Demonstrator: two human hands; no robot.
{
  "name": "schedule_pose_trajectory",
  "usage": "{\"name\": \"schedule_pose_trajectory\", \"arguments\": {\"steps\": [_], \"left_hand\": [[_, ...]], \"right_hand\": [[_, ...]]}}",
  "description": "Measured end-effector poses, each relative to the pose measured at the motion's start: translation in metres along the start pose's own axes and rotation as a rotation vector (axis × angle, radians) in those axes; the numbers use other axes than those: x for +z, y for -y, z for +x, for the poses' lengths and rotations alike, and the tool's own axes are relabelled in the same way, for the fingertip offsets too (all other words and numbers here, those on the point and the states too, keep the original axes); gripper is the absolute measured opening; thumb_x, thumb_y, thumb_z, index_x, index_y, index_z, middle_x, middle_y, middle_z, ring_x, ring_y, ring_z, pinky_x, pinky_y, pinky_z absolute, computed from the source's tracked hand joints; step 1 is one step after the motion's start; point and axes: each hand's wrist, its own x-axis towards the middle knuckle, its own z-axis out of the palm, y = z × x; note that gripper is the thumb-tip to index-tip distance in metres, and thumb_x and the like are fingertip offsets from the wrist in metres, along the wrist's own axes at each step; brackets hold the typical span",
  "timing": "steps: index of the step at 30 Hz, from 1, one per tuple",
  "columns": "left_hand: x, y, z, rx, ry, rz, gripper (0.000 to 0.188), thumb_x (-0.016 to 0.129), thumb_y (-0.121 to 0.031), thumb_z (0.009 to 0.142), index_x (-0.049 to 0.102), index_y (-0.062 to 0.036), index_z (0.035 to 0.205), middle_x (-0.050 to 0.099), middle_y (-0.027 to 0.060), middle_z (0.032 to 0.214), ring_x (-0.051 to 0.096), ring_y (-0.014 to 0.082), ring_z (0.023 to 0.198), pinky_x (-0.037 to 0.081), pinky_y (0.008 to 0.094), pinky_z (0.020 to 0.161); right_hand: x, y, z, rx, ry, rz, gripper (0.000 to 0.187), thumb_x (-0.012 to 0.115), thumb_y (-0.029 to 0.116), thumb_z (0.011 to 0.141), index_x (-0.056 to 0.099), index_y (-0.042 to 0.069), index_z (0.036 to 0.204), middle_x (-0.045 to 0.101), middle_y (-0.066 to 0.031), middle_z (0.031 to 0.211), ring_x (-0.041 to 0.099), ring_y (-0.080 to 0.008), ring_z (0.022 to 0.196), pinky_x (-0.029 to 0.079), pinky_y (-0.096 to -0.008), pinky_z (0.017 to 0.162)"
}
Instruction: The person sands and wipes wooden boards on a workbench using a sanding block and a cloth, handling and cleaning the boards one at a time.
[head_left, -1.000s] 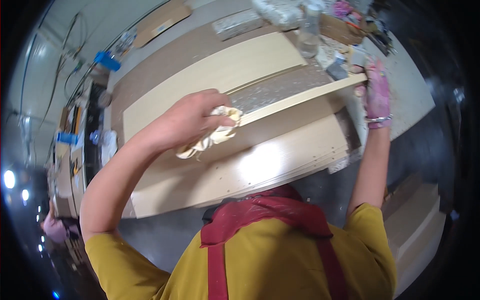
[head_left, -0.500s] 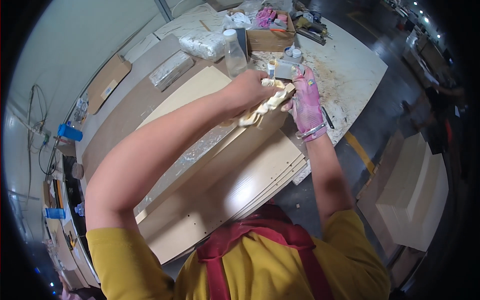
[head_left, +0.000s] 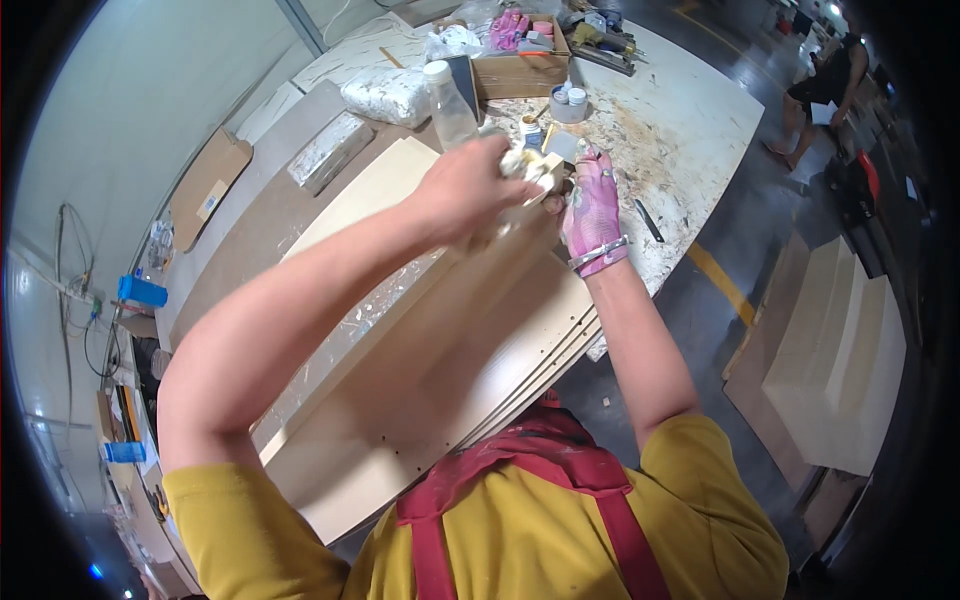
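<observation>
My bare left hand (head_left: 462, 190) is closed round a crumpled cream cloth (head_left: 532, 168), smeared by motion. The cloth is against the upper long edge of a pale wooden board (head_left: 370, 350) standing on its side, near the board's far end. My right hand (head_left: 592, 205), in a pink stained glove with bare fingertips, is closed at that same end. A flat grey scraper blade (head_left: 562, 146) sticks out from its fingers; the handle is hidden. Beneath the upright board lies a stack of pale boards (head_left: 480, 390) with small drilled holes along the edge.
On the worktable (head_left: 690, 130) stand a clear bottle (head_left: 450, 110), an open small jar (head_left: 531, 130), a tape roll with small pots (head_left: 568, 103) and a cardboard box (head_left: 515, 78). A dark knife (head_left: 649, 221) lies right. A person (head_left: 832, 80) walks far right, beyond stacked panels (head_left: 835, 350).
My left hand and the cloth have moved slightly left, the cloth now bunched smaller. My right hand has shifted a little left with the scraper. A person has come into sight at far right.
</observation>
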Motion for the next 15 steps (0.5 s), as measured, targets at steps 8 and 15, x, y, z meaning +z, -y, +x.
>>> {"name": "schedule_pose_trajectory", "arguments": {"steps": [8,15], "left_hand": [[0.012,-0.008,0.008,0.016,-0.299,-0.076,0.064,0.067,-0.043,0.076,0.055,0.0063,0.114,0.065,0.0181,0.094,0.062,0.0211,0.082,0.049,0.032,0.076],[-0.074,0.045,-0.253,-0.243,0.005,0.236,0.038,0.067,-0.011,0.073,0.06,-0.0035,0.11,0.063,0.0104,0.104,0.06,0.0232,0.093,0.046,0.0338,0.084]], "right_hand": [[-0.001,0.007,-0.004,0.053,0.088,-0.078,0.021,0.043,0.028,0.092,0.043,0.014,0.109,0.054,-0.0032,0.091,0.054,-0.0124,0.071,0.042,-0.0248,0.043],[-0.061,0.038,-0.016,0.138,-0.006,-0.193,0.031,0.049,0.034,0.093,0.054,0.006,0.106,0.062,-0.006,0.08,0.057,-0.0129,0.064,0.047,-0.0258,0.052]]}}
